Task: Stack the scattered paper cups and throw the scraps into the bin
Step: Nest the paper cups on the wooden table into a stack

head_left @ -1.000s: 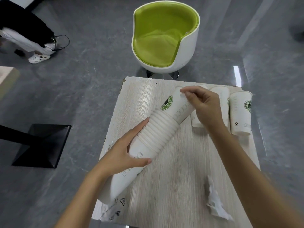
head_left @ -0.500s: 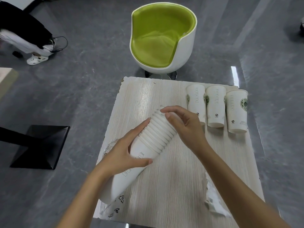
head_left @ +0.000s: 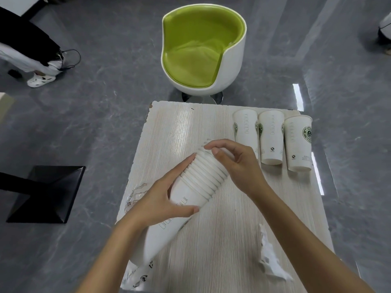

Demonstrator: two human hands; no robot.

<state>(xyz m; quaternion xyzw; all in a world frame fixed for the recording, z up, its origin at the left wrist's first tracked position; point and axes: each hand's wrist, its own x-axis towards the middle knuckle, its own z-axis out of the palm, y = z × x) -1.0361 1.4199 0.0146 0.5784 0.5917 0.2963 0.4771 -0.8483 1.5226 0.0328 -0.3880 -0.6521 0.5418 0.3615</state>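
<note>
Stack [head_left: 198, 182] is slanted across the table [head_left: 222, 240]: base end at the near-left edge, rim end over the middle. Can't tell if the base rests on the wood.

Left hand [head_left: 160, 199] is wrapped round the stack's smooth wall just below the ribbed band of rims, thumb on the near side, fingers over the far side. Right hand [head_left: 237, 163] is curled over the rim end, thumb on the top ribs. Both hands have hold of it.

Three loose cups [head_left: 271, 138] stand side by side at the far-right corner, apart from the hands. Crumpled scrap [head_left: 269, 263] is near right and a clear wrapper [head_left: 135, 193] sits at the left edge, partly under the stack. No bin in view.

Handling, my read:
- Paper cups are light and thin-walled, and dent if squeezed mid-wall. Take the loose ones near the rim, where the rolled edge is stiff.
- The nested stack is stiffer as a unit, but it's long and can slide apart if tipped rim-down. Keep one hand round the middle.
- Scrap weighs nothing, so a pinch will do. The wrapper looks slippery, so bunch it first.
</note>
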